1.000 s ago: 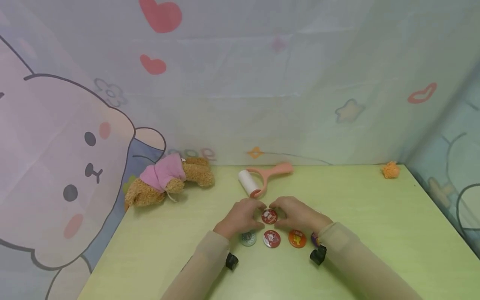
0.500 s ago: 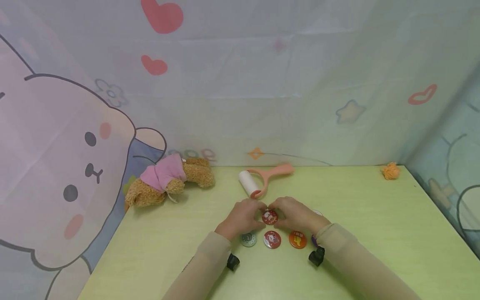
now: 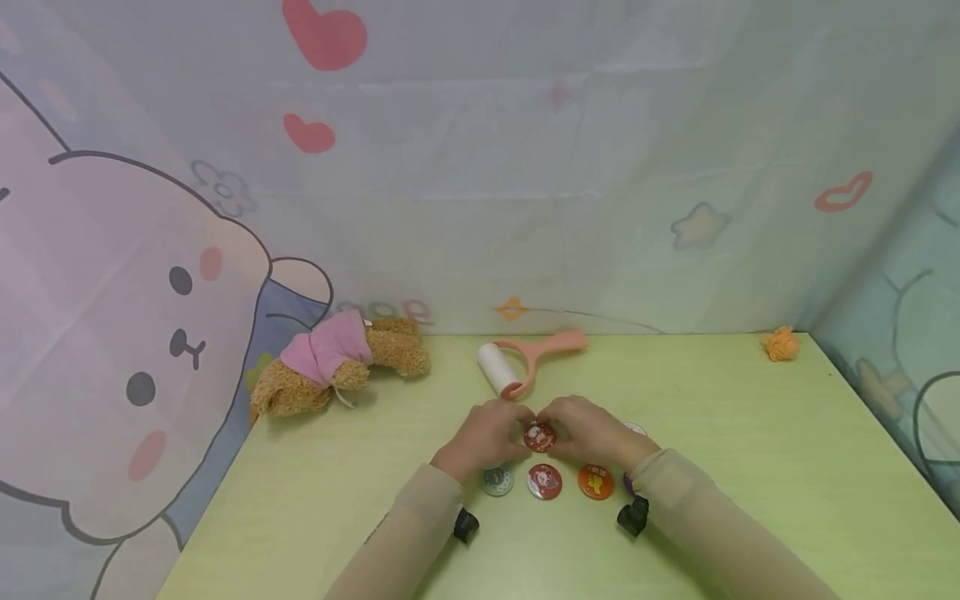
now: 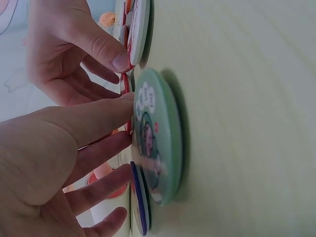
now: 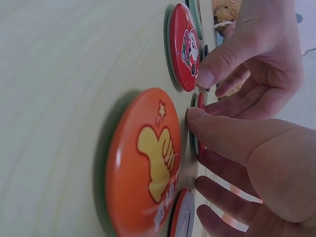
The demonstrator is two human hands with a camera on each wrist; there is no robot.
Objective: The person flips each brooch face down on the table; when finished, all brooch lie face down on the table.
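"Where do you have the badge?"

"On my head feed, the red badge lies face up over the pale green table, between the left hand and the right hand. It sits just beyond the nearer red badge, with a gap between them. I can't tell whether its rim is slightly raised."

"And the fingers?"

"I read both hands as clamped on its rim, each with thumb and forefinger curved round one side. My right wrist feed shows that thumb against the edge. How hard the left one presses, I can't tell. The remaining fingers are spread apart."

"How do you expect it to handle?"

"Light and stiff, I'd judge, like a tin button. The orange badge beside it shows a glossy, domed face, so I'd expect slipping if anyone pressed on top. It's hardly fragile, though the print might scratch."

"Best hold?"

"Opposite sides of the thin rim, with fingertips low. I'd keep the left knuckles off the green badge; it's close."
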